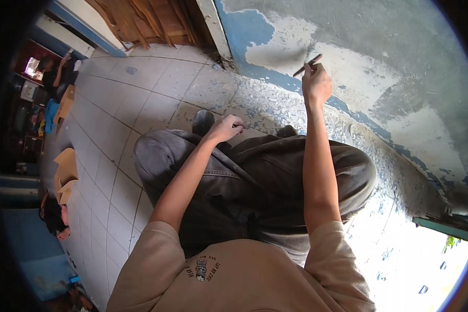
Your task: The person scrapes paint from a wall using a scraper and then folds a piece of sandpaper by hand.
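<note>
My right hand (317,84) grips a thin, dark scraper-like tool (299,71) against or just in front of the wall; contact is hard to tell. Paint is flaking off this wall (358,78), showing white and grey patches beside remains of blue paint (253,29). My left hand (227,128) hangs loosely curled over my lower legs, with nothing visible in it. I sit on the floor with legs folded in dark trousers (257,171).
Paint flakes and dust (257,95) cover the tiled floor (140,85) along the wall. Damaged wooden panelling (156,21) stands ahead. Open cardboard boxes (65,169) lie at left, near a seated person (58,80) and another person (54,214). Bright light enters at lower right.
</note>
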Demonstrator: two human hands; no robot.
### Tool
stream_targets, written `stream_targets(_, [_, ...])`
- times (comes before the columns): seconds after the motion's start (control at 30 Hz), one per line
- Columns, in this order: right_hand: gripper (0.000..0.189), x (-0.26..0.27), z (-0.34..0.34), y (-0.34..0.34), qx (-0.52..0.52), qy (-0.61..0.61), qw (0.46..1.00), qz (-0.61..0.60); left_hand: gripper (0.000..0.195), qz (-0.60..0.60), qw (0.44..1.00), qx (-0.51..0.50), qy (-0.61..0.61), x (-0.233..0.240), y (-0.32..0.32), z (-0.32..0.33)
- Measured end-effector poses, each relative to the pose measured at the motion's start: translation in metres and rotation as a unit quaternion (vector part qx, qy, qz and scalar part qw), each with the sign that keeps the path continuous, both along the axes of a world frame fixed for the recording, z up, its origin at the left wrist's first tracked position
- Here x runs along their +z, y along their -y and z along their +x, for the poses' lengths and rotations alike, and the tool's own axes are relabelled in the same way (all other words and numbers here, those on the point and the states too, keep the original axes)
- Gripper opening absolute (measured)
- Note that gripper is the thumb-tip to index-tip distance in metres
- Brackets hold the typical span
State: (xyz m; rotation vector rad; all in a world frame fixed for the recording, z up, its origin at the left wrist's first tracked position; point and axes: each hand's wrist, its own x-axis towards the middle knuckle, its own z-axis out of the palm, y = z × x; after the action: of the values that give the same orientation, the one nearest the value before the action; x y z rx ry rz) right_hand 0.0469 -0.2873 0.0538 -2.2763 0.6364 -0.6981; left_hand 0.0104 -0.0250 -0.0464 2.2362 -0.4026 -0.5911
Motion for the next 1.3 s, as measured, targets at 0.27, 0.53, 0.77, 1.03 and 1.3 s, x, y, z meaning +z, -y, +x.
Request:
stream_targets(0.27, [0.024,0.034,0.022,0.002,0.020,0.142,0.976,-0.162,0.016,0.059,0.996,-0.035,0.049,0.021,-0.001,-0.010])
stream_targets(0.53, [0.011,0.018,0.026,0.001,0.016,0.110,0.983,-0.149,0.022,0.081,0.996,-0.025,0.038,0.031,0.013,-0.011])
stream_targets(0.77, [0.016,0.043,0.029,0.001,0.008,0.197,0.954,-0.226,0.027,0.091,0.995,-0.036,0.017,0.032,0.007,-0.015])
stream_targets(1.03, [0.013,-0.010,0.024,-0.004,-0.008,0.030,0.979,-0.202,0.034,0.148,0.987,-0.059,-0.017,0.042,0.013,-0.012])
stream_targets(1.3, [0.023,0.035,0.020,-0.015,-0.045,0.153,0.965,-0.207,0.041,0.181,0.980,-0.078,-0.023,0.027,0.008,-0.018])
